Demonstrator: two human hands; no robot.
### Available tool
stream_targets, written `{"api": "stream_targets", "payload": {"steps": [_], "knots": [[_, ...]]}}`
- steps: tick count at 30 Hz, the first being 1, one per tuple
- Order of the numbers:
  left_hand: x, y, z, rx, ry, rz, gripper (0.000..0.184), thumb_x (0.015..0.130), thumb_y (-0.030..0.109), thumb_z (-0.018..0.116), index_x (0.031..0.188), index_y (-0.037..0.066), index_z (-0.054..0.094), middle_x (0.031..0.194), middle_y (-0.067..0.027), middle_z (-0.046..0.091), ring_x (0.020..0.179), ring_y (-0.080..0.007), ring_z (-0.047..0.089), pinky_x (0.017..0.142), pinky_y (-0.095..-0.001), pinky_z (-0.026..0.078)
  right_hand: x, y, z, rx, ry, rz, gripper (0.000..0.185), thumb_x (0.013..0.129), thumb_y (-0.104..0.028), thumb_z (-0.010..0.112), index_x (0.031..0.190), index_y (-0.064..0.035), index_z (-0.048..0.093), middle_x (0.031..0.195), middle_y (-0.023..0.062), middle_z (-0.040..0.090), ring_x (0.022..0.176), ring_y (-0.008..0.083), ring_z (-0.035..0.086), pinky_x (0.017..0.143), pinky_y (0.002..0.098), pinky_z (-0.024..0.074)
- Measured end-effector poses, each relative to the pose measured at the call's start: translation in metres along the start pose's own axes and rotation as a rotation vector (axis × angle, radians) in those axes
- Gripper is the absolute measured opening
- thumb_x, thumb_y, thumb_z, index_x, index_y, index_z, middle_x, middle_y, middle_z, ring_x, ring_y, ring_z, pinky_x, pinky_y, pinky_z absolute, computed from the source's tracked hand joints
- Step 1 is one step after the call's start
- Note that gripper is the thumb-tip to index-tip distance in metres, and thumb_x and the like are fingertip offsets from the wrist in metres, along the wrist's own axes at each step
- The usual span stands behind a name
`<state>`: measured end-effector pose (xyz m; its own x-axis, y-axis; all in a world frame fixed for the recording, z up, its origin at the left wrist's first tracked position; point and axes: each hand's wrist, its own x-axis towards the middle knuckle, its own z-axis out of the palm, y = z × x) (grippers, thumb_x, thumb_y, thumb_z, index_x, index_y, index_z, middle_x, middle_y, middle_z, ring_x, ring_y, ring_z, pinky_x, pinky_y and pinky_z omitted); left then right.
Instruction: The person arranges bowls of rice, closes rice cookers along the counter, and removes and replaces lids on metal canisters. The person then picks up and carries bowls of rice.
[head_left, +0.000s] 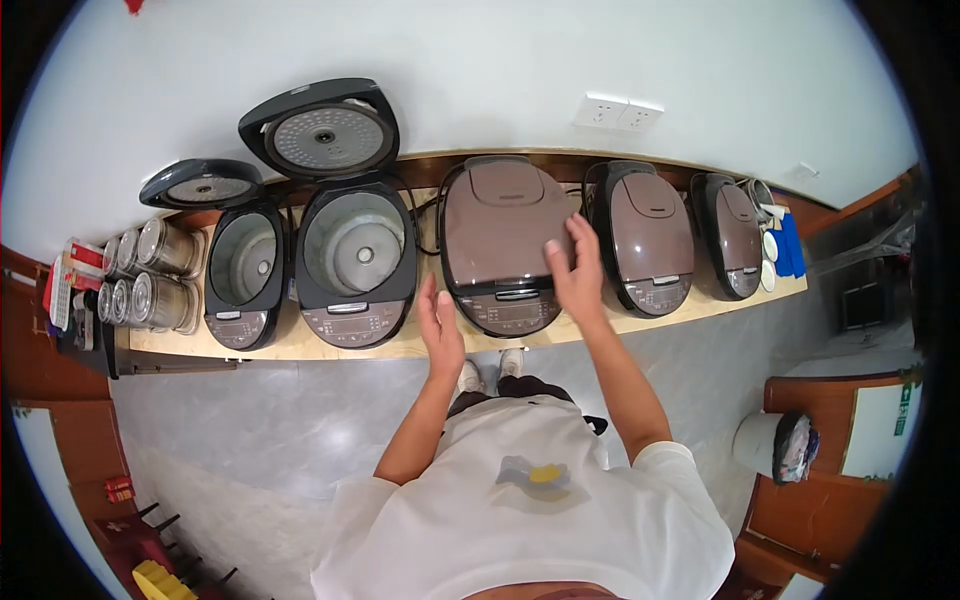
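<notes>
Rice cooker number three (500, 225), the brown one in the middle of the row, sat at 12 o'clock with its lid shut. It was on a long wooden table (165, 338) by the wall.

The person's left hand (441, 332) was open and held nothing. Its fingers were straight, near the front left side of the middle cooker. The right hand (577, 280) was open too, with its fingers spread at the right edge of the shut lid. It was not gripping anything, but I cannot tell if it touched the lid.

At 10 o'clock was a cooker (352, 315) with its big lid (325, 137) up and a round gray pot (364, 256) inside. Next to it, closer to 9 o'clock, a smaller-looking cooker (238, 328) was open as well. Clear jars (158, 300) stood past that one, at 9 o'clock.

On the other side, a shut cooker (650, 235) was at 2 o'clock, and another shut cooker (735, 235) was a bit nearer 3 o'clock. A blue cloth (789, 248) lay at 3 o'clock. Wall sockets (618, 113) were at 1 o'clock.
</notes>
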<state>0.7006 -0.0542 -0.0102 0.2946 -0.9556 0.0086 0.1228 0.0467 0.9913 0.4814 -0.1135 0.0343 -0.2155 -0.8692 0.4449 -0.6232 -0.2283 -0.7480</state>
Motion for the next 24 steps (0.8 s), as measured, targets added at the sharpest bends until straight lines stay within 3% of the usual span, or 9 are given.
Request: {"api": "stream_targets", "payload": {"steps": [4, 8, 24], "knots": [[0.016, -0.004, 0.023, 0.069, -0.008, 0.01, 0.066, 0.105, 0.027, 0.061, 0.154, -0.007, 0.033, 0.152, -0.022, 0.044, 0.14, -0.0287, 0.043, 0.119, -0.0393, 0.03, -0.028, 0.009, 0.018, -0.224, -0.031, -0.031, 0.063, 0.097, -0.021, 0.068, 0.15, 0.0031, 0.045, 0.159, 0.0261, 0.038, 0.147, 0.042, 0.039, 0.12, 0.0458, 0.0326], [0.017, -0.013, 0.046, 0.132, 0.062, 0.028, 0.073, 0.102, 0.027, 0.065, 0.155, -0.007, 0.028, 0.152, -0.0219, 0.042, 0.138, -0.03, 0.044, 0.117, -0.0398, 0.032, -0.026, 0.007, 0.018, -0.147, -0.003, -0.009, 0.065, 0.095, -0.02, 0.069, 0.15, 0.0041, 0.044, 0.16, 0.0264, 0.038, 0.147, 0.043, 0.038, 0.121, 0.0464, 0.0313], [0.016, -0.024, 0.043, 0.183, 0.075, 0.073, 0.07, 0.101, 0.019, 0.063, 0.156, -0.008, 0.027, 0.151, -0.0217, 0.043, 0.138, -0.028, 0.044, 0.117, -0.0387, 0.034, -0.025, 0.015, 0.015, 0.031, -0.015, -0.024, 0.064, 0.091, -0.014, 0.071, 0.147, 0.0058, 0.047, 0.158, 0.028, 0.04, 0.146, 0.0482, 0.036, 0.12, 0.0533, 0.0295]]}}
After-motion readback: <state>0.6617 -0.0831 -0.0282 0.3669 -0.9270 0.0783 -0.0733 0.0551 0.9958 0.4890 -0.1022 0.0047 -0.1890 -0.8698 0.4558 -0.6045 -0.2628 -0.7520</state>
